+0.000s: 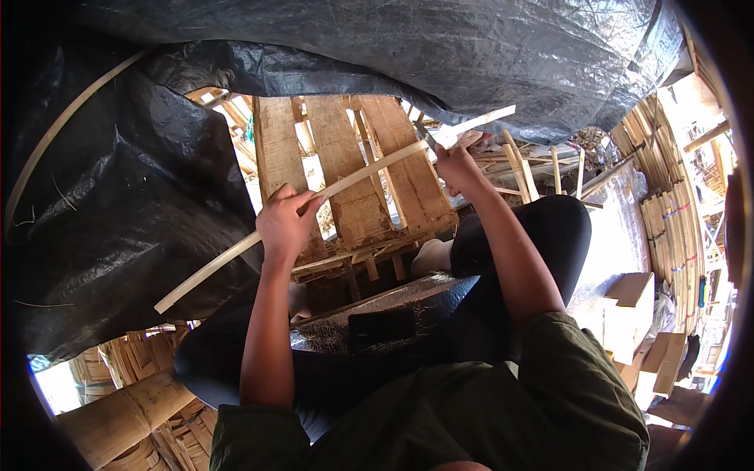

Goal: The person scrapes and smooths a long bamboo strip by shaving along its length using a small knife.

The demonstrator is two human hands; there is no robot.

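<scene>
A long pale bamboo strip [369,169] slants across in front of me, its lower end off to the left and its far end up at the right. My left hand [284,224] is closed round the strip, thumb and fingers pinching it. My right hand [462,166] is closed on what looks like a knife [425,135], whose dark blade meets the strip. Its handle is mostly hidden by the fingers and glare. Below the strip stands a rough slatted wooden bench [345,173].
Black plastic sheeting [157,188] hangs at the left and across the top. Thin sticks [522,169] lie beyond my right knee. Bundled bamboo strips [671,228] and cardboard boxes [628,314] are at the right. A thick bamboo pole [126,416] is at lower left.
</scene>
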